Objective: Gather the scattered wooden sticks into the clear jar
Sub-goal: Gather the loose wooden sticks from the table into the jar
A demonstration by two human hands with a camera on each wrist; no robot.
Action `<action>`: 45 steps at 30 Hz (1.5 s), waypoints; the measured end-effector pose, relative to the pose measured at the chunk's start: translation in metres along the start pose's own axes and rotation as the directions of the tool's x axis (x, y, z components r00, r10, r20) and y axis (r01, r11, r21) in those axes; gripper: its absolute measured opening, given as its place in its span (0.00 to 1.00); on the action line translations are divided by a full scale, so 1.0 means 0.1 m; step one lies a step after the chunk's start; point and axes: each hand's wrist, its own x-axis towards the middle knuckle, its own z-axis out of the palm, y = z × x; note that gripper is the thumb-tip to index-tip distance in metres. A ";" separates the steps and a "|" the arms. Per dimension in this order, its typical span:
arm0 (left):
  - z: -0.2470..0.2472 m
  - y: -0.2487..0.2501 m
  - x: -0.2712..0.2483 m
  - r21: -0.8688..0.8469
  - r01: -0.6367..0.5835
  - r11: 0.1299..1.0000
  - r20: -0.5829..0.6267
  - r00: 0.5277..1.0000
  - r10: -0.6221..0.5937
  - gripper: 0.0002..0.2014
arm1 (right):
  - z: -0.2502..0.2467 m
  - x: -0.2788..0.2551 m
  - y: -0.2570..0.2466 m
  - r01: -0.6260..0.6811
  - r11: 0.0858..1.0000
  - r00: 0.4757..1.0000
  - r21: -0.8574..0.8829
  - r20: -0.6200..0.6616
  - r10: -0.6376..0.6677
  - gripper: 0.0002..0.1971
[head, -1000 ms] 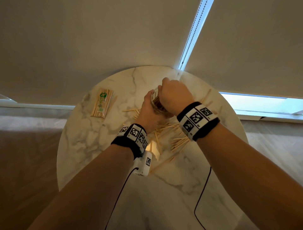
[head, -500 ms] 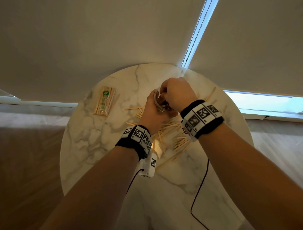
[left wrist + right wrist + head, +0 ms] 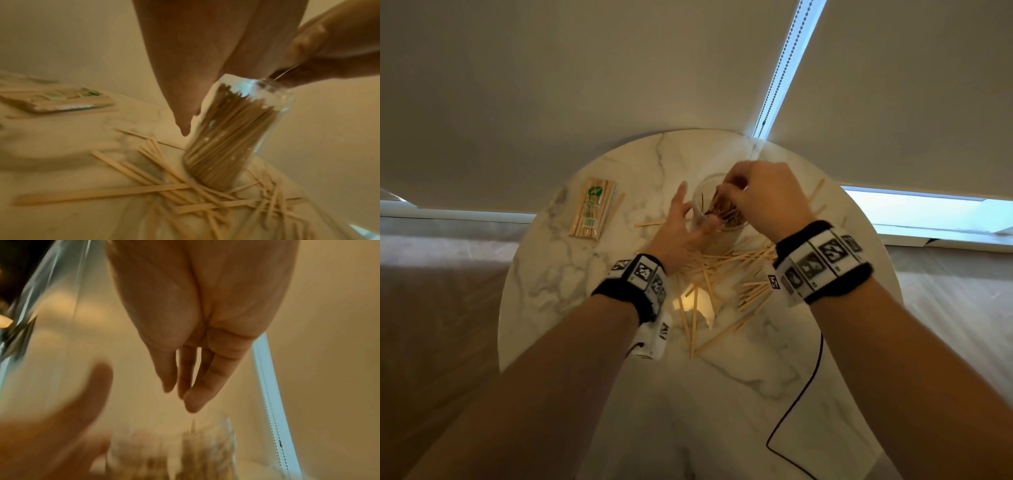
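Observation:
A clear jar (image 3: pixel 705 209) packed with upright wooden sticks stands at the far middle of the round marble table (image 3: pixel 571 291). In the left wrist view the jar (image 3: pixel 232 129) looks nearly full. My left hand (image 3: pixel 681 222) is beside it with fingers spread, its thumb against the near wall. My right hand (image 3: pixel 756 195) hovers over the mouth, fingertips (image 3: pixel 191 402) drawn together and pointing down, pinching a thin stick above the blurred jar (image 3: pixel 185 451). Several loose sticks (image 3: pixel 722 270) lie crossed on the table in front of the jar, also around its base (image 3: pixel 144 178).
A wrapped packet of sticks (image 3: pixel 594 207) lies at the table's far left, seen too in the left wrist view (image 3: pixel 55 100). A black cable (image 3: pixel 801 394) trails over the near right of the table. Roller blinds with a bead cord (image 3: pixel 777 68) hang behind.
My left hand has loosened from around the jar and spread its fingers. My right hand has gone from a fist over the jar's mouth to fingertips pointing down into it.

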 end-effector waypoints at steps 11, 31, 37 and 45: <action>-0.51 -0.61 0.53 0.657 0.077 0.750 -0.197 0.978 0.072 0.22 | 0.59 -0.79 1.09 -0.579 0.804 0.777 -0.134 0.209 0.594 0.24; 0.27 -1.04 -0.39 0.600 0.134 0.789 -0.235 0.972 0.014 0.21 | 1.16 -0.74 0.63 -0.633 0.773 0.720 -0.054 0.327 0.612 0.13; 0.26 -0.93 -0.49 0.453 0.044 0.890 -0.249 0.965 0.079 0.27 | 1.32 -1.02 0.43 -0.603 0.797 0.712 -0.043 0.420 0.562 0.11; 0.20 -1.08 -0.80 0.502 0.482 0.717 -0.553 0.817 -0.163 0.23 | 1.30 -1.21 0.23 -0.467 0.873 0.767 -0.142 0.426 0.480 0.06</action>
